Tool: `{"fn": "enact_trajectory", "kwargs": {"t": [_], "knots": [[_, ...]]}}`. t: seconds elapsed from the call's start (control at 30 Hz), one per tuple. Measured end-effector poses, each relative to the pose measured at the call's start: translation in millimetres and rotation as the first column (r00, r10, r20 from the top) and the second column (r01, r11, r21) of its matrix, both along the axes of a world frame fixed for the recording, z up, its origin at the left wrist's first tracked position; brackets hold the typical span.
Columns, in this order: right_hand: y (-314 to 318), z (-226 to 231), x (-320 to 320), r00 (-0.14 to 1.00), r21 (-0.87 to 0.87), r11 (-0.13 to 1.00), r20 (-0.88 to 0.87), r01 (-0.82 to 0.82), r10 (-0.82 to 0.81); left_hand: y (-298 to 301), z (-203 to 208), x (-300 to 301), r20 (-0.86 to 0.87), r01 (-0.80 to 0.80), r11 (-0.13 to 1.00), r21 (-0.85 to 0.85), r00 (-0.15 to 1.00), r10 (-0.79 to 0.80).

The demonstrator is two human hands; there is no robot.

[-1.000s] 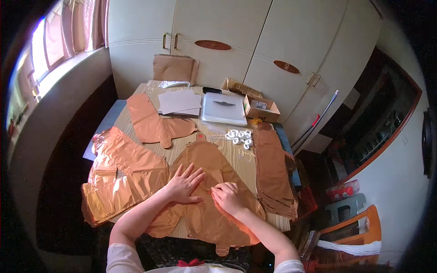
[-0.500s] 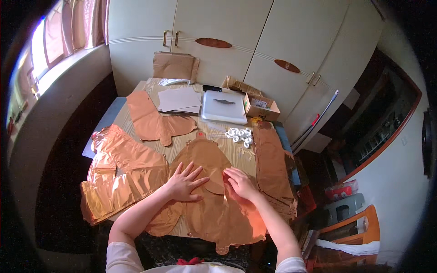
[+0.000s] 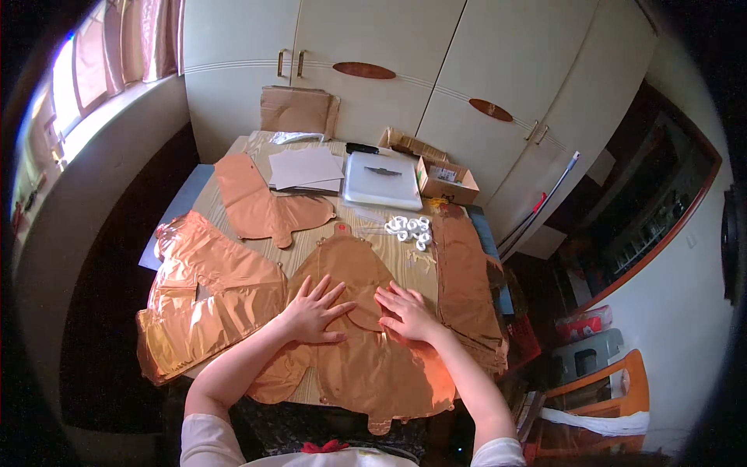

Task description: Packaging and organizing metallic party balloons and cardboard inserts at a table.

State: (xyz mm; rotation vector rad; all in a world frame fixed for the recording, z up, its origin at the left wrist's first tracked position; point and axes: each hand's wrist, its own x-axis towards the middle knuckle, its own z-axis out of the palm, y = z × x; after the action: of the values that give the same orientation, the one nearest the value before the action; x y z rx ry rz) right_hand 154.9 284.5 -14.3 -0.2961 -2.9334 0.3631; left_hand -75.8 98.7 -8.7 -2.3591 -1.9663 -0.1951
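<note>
A flat, copper-coloured foil balloon (image 3: 366, 373) with small tabs on its outline lies in front of me at the table's near side. My left hand (image 3: 315, 313) rests on it palm down, fingers spread. Flat on its right part lies my right hand (image 3: 406, 313), fingers apart and pointing up and to the left. Between the hands a rounded flap of the foil shows its edge. Neither hand grips anything. To the left is a pile of shinier, creased copper foil balloons (image 3: 226, 311), and behind it another flat foil balloon (image 3: 268, 206).
Copper foil pieces (image 3: 465, 280) are stacked at the right edge of the wooden table (image 3: 261, 253). White rings (image 3: 408, 229), a translucent tray (image 3: 381, 183), white sheets (image 3: 306, 167) and a small cardboard box (image 3: 449, 181) stand farther back. A wooden chair (image 3: 638, 389) is at the right.
My right hand has shifted slightly left onto the foil, its fingers going from bent at the raised foil edge to spread flat. The edge there now lies lower. My left hand stays put.
</note>
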Motion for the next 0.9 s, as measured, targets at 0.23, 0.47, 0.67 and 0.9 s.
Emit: {"fn": "enact_trajectory", "kwargs": {"t": [0.23, 0.47, 0.67, 0.9], "knots": [[1.5, 0.7, -0.1, 0.999, -0.034, 0.999, 0.044, -0.012, 0.013, -0.7, 1.4, 0.3, 0.012, 0.003, 1.000, 0.008, 1.000, -0.003], [6.7, -2.0, 0.9, 0.996, 0.004, 0.998, 0.070, -0.055, 0.055, -0.6, 2.2, 0.3, 0.020, 0.004, 1.000, -0.001, 1.000, -0.004], [5.4, 3.0, -0.4, 0.991, 0.031, 0.998, 0.121, -0.057, 0.053, -0.6, 3.6, 1.2, 0.016, -0.006, 1.000, -0.023, 1.000, 0.006], [3.7, 24.9, -8.8, 0.947, 0.038, 0.999, 0.322, -0.034, 0.020, -1.1, 5.1, 1.8, 0.020, -0.010, 0.999, -0.032, 1.000, 0.011]]}}
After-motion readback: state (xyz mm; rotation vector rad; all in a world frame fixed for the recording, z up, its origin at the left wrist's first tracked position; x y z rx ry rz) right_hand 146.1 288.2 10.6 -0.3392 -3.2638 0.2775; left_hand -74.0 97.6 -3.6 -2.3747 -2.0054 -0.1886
